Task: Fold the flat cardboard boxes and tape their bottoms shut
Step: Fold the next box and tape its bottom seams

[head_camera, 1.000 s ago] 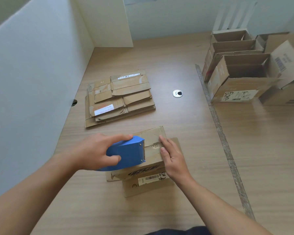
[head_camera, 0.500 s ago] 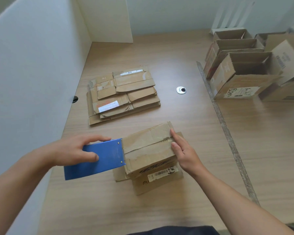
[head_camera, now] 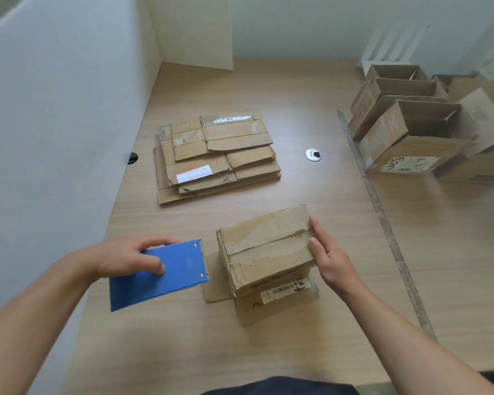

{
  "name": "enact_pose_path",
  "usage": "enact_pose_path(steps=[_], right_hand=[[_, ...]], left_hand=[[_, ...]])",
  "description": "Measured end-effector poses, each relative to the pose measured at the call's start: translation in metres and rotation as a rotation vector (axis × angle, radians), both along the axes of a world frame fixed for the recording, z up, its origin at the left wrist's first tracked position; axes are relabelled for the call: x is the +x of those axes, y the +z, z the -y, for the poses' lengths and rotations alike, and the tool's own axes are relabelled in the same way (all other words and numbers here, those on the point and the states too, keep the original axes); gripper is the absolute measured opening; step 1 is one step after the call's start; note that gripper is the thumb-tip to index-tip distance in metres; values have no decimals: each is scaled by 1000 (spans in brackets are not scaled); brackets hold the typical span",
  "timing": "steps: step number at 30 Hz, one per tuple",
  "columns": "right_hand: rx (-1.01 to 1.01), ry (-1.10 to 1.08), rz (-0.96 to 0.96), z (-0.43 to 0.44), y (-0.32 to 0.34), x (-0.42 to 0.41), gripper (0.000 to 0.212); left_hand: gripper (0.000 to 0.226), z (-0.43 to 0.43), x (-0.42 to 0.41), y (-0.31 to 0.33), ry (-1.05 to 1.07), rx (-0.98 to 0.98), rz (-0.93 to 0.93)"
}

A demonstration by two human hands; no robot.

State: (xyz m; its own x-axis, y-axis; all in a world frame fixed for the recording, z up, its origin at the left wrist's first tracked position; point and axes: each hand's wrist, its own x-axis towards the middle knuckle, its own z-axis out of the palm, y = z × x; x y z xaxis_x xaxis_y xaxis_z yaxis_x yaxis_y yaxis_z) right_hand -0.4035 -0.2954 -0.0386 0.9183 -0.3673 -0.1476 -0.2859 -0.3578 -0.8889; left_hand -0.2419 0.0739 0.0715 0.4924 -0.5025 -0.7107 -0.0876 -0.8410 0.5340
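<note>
Left hand (head_camera: pixel 123 259) curled — right hand (head_camera: pixel 331 260) flat

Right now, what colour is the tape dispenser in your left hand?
Blue; the tape dispenser shows best in the head view.

I see a pale wood-grain desk (head_camera: pixel 268 81) closed in by a white partition (head_camera: pixel 54 124) on the left and a white panel (head_camera: pixel 194 29) in the far corner. A round metal cable grommet (head_camera: pixel 313 154) sits in the desktop, and a grey seam strip (head_camera: pixel 384 223) runs down its right side. The light is soft and even
</note>
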Motion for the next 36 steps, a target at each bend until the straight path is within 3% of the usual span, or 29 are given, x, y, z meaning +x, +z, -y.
enact_pose_path(steps=[7, 9, 13, 20, 23, 25, 28, 32, 36], right_hand=[[37, -67, -82, -6, 19, 11, 51], [32, -118, -81, -10, 25, 15, 41], [-83, -210, -85, -23, 27, 27, 18], [-219, -221, -99, -29, 20, 31, 13], [-427, -211, -180, -33, 26, 36, 16], [-673, -166, -196, -39, 32, 36, 23], [-894, 61, -56, -54, 37, 30, 31], [-954, 369, -208, -66, 24, 10, 81], [-977, 503, -199, -78, 16, -3, 71]], left_hand=[[51, -3, 1, -6, 13, -33, -15], [52, -4, 1, -10, 20, -38, -4], [53, -5, 3, -19, 23, -40, 5], [57, -5, 2, -35, 45, -23, -30], [52, 0, -1, -40, 67, -33, -29], [51, 4, -3, -45, 69, -38, -25], [50, 9, -7, -52, 74, -66, -25], [49, 13, -10, -54, 88, -92, -21], [48, 11, -16, -59, 109, -116, -30]])
